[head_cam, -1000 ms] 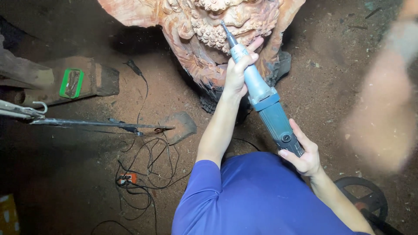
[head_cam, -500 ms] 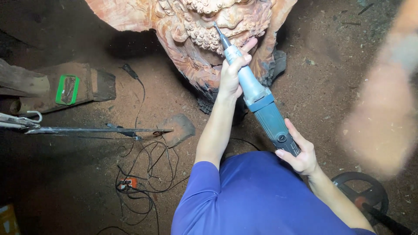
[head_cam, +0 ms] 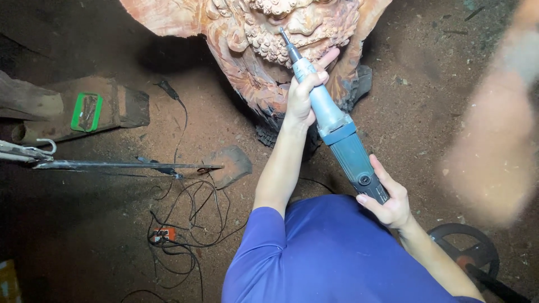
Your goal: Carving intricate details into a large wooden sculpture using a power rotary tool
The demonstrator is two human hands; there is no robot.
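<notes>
Gripping grinder — left hand forward, right hand rear.

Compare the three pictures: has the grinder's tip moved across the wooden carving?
Cannot tell. The tip of the blue grinder sits at the carved curls of the wooden carving in all three; the shifts in the frame match the camera's own movement.

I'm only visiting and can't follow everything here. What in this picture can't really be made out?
Head view:
- The wooden carving: its upper part is cut off by the top edge.
- The pale shape on the right: blurred, too close to the camera to identify.
- The small parts in the green tray: too small to tell.
- The grinder: its rear end is covered by the right hand; the left hand wraps its neck.
</notes>
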